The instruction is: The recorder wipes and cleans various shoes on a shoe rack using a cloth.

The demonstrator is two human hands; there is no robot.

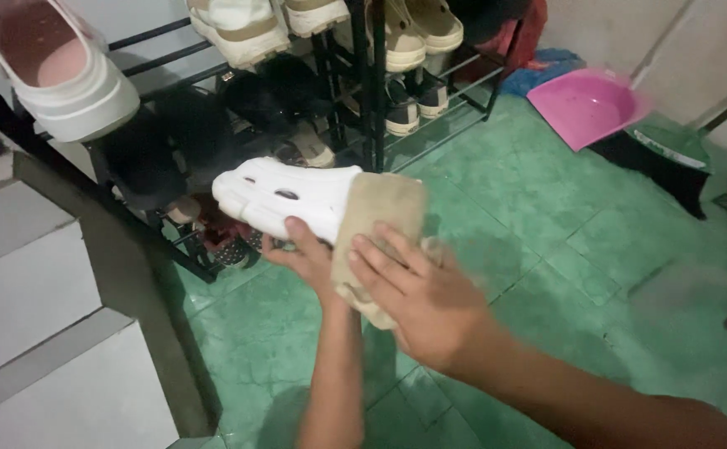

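My left hand (303, 254) grips a white clog-style shoe (284, 198) from below, toe pointing left, in the middle of the head view. My right hand (417, 299) presses a beige cloth (380, 214) flat against the heel end of that shoe, fingers spread over the cloth. The cloth hides the back part of the shoe.
A black metal shoe rack (369, 91) with several pairs stands behind. Another white clog (56, 71) sits at top left. White steps (39, 333) rise at left. A pink dustpan (588, 104) and a broom lie at back right on the green tiled floor (546, 241).
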